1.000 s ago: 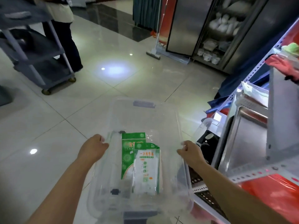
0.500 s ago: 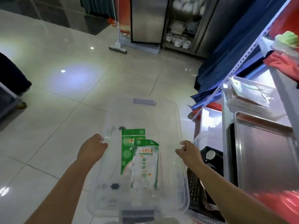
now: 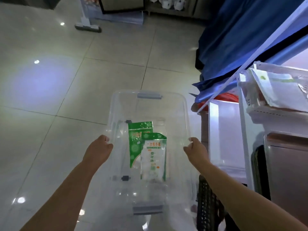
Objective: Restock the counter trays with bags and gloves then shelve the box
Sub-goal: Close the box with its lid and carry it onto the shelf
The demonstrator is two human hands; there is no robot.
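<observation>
I carry a clear plastic box (image 3: 173, 104) with grey latch handles, held level above the tiled floor. My left hand (image 3: 98, 150) grips its left rim and my right hand (image 3: 196, 151) grips its right rim. Inside lie two flat packets: a green one (image 3: 135, 144) underneath and a white-and-green one (image 3: 154, 161) overlapping it on the right. To the right stands a white metal shelf rack (image 3: 243, 124) with a white tray (image 3: 273, 112) holding clear packets (image 3: 283, 90).
A blue cloth (image 3: 241, 35) drapes over the rack's far end. A black mesh basket (image 3: 208, 207) sits on the floor by the rack, under the box's right side. A mop head (image 3: 87, 27) rests on the floor far ahead. Open tiled floor spreads to the left.
The view has swung right and downward; the cart and the standing person at left have left the frame. The shelf rack is now closer. Both hands keep the same grip on the box.
</observation>
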